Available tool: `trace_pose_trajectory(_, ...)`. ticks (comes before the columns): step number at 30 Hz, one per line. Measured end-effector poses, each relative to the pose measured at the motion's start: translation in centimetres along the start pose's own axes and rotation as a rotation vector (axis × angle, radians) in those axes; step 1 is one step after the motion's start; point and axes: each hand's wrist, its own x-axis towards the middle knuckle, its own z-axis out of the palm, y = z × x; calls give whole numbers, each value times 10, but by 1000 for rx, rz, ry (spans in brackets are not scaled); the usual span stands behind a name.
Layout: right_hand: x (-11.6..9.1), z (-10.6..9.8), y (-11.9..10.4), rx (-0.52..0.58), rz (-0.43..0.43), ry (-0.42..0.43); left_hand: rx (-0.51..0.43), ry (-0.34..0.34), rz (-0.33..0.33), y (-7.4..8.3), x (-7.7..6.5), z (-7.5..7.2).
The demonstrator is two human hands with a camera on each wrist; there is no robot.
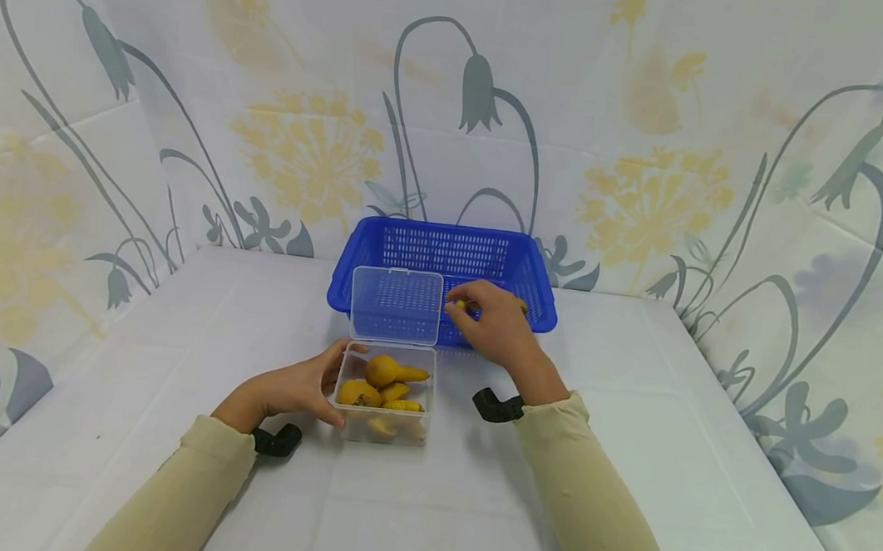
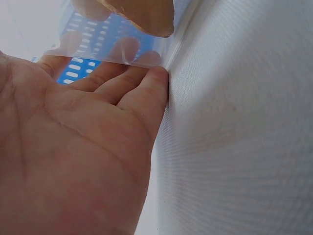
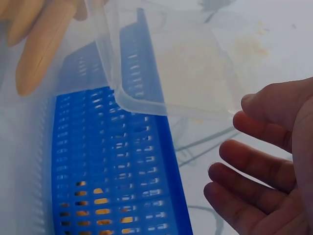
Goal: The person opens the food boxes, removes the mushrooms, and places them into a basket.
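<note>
A clear plastic box stands on the white table with its hinged lid raised. Inside lie several yellow fruit-like pieces: a round one, a larger round one with a brownish end, and slender ones. My left hand holds the box's left side, thumb at the front corner and fingers towards the back; in the left wrist view its fingers lie against the clear wall. Over the blue basket, beside the lid's right edge, is my right hand, fingers loosely bent and nothing seen between them.
Behind the box sits the blue perforated basket, partly hidden by lid and right hand. A yellow piece shows in it, and yellow shows through its holes in the right wrist view. A flower-printed cloth hangs behind.
</note>
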Motion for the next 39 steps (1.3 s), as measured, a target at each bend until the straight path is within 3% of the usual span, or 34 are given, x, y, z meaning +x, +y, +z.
trace_pose_trajectory(8, -2, 0, -11, 17, -89, 12, -11, -2, 1, -1, 1, 0)
trace_pose_trajectory(19, -6, 3, -26, 29, -160, -36, -28, -2, 6, 0, -1, 0)
trace_pose_trajectory(39, -11, 17, -46, 31, -162, -251, -42, -12, 36, 0, -2, 1)
